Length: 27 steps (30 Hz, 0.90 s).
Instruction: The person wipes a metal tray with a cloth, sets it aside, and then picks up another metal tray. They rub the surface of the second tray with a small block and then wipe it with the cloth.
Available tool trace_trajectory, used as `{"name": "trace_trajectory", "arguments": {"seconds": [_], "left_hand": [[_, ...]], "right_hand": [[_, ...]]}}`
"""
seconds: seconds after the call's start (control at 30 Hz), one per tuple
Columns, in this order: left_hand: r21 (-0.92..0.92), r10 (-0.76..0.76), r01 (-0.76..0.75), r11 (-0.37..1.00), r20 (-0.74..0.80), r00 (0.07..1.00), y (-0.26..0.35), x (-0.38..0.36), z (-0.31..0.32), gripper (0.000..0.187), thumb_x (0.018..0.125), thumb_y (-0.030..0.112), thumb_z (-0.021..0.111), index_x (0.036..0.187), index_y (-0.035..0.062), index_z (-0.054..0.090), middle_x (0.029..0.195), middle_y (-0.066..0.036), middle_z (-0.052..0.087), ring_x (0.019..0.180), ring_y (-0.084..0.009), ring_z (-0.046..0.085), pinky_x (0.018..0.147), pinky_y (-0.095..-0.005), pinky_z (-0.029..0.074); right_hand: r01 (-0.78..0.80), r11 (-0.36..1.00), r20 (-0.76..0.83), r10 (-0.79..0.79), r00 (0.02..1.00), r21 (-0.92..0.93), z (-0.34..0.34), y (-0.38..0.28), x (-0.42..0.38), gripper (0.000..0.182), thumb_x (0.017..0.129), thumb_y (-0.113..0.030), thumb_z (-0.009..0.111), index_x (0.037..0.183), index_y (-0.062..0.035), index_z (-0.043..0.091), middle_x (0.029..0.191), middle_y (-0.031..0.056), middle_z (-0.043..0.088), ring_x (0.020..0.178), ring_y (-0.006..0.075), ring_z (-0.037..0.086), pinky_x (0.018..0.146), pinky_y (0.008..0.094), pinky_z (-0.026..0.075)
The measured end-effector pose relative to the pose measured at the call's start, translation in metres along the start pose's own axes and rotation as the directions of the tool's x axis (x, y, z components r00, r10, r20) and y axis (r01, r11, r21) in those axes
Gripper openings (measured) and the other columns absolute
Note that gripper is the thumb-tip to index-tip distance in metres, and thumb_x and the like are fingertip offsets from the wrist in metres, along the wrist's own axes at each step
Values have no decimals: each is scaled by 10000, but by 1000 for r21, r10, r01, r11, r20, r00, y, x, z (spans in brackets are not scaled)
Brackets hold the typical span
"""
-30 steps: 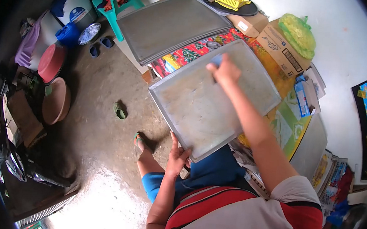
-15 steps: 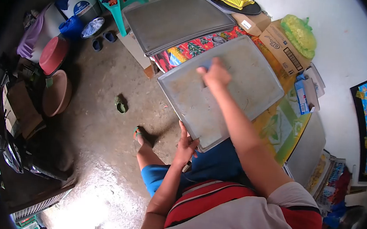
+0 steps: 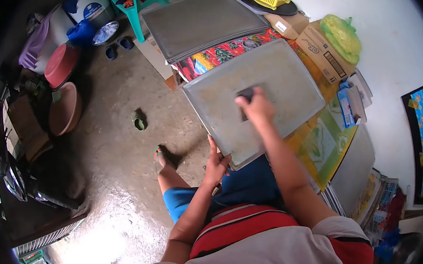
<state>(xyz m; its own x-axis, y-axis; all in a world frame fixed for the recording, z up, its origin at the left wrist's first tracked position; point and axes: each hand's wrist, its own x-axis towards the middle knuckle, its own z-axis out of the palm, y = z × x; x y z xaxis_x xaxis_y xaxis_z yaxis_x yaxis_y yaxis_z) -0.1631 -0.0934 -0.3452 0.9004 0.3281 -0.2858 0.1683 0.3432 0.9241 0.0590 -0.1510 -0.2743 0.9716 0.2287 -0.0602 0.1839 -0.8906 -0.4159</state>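
A large grey metal tray (image 3: 297, 74) lies tilted over the edge of the cloth-covered table and above my lap. My left hand (image 3: 216, 165) grips the tray's near left corner, with the fingers along its edge. On the tray's middle, my right hand (image 3: 260, 108) is closed round a small dark pad (image 3: 245, 95) that touches the surface. That hand is a little blurred. A stack of similar dark trays (image 3: 206, 23) rests on the table beyond.
Boxes (image 3: 321, 51) and a yellow-green bag (image 3: 341, 38) stand at the table's right back. A yellow rack (image 3: 271, 0) sits on a round black tray. Basins (image 3: 65, 109), a green chair (image 3: 140, 12) and a green clog (image 3: 139, 119) are at left.
My right hand has moved with the dark pad from the tray's upper left part toward its middle, nearer to me. My left hand stays at the corner.
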Motion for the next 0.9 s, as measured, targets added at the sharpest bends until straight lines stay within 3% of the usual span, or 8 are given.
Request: {"name": "trace_trajectory", "arguments": {"seconds": [0.07,0.17,0.3,0.33,0.5,0.63,0.83,0.9], "left_hand": [[-34,-5,5,999,-16,1000,-3,-2,3,954,896,-25,533,1509,157,-175,894,-127,616,565,-129,548,427,-240,458],[-76,-24,22,997,-35,999,-12,-2,0,795,901,-5,545,1511,73,41,877,-119,612,557,-123,540,422,-239,443],[-68,-38,35,997,-41,998,-6,-4,5,512,902,18,565,1348,6,314,853,-109,603,555,-118,537,413,-242,423],[-69,-33,30,997,-42,999,-3,-4,7,446,902,22,570,1296,0,362,846,-106,601,554,-117,535,411,-243,419],[-69,-58,54,996,-68,996,-5,-2,6,410,890,21,581,1257,-3,401,815,-82,599,532,-109,521,411,-241,410],[-28,-15,13,1000,-74,997,-7,-4,-1,396,882,27,590,1239,4,419,778,-67,595,489,-104,499,409,-241,403],[-29,-56,54,998,-67,996,-4,-4,2,388,889,39,595,1245,7,445,844,-79,624,558,-103,540,423,-238,406],[-81,-6,0,997,-67,998,-6,-4,1,422,897,47,594,1284,12,429,886,-92,634,609,-108,560,458,-240,448]], "right_hand": [[232,965,104,-220,970,-124,29,-27,-35,600,732,-483,745,1136,-107,509,1069,130,669,948,327,672,790,469,517],[334,923,-28,-345,938,-188,22,-32,-28,595,736,-496,742,1133,-120,509,1053,124,660,928,308,671,758,475,524],[36,997,-201,-49,978,-65,-7,18,48,612,744,-516,733,1132,-106,494,993,106,668,899,291,676,679,469,528],[-41,993,-63,34,997,-115,-12,-4,31,606,752,-513,726,1124,-93,499,990,114,672,914,292,677,691,469,530],[521,843,36,-521,853,-136,49,-45,-42,652,720,-527,741,1144,-96,497,1035,132,666,944,283,677,717,459,530],[194,981,-48,-195,980,-28,23,-38,19,630,731,-502,741,1145,-94,498,1039,120,659,937,302,673,751,463,531],[449,891,141,-453,880,60,54,-80,-60,651,720,-498,755,1150,-80,502,1046,165,653,968,332,662,792,478,524],[347,920,98,-368,924,184,40,-76,-55,645,713,-497,761,1137,-78,514,1047,172,653,969,340,659,790,479,520]]}}
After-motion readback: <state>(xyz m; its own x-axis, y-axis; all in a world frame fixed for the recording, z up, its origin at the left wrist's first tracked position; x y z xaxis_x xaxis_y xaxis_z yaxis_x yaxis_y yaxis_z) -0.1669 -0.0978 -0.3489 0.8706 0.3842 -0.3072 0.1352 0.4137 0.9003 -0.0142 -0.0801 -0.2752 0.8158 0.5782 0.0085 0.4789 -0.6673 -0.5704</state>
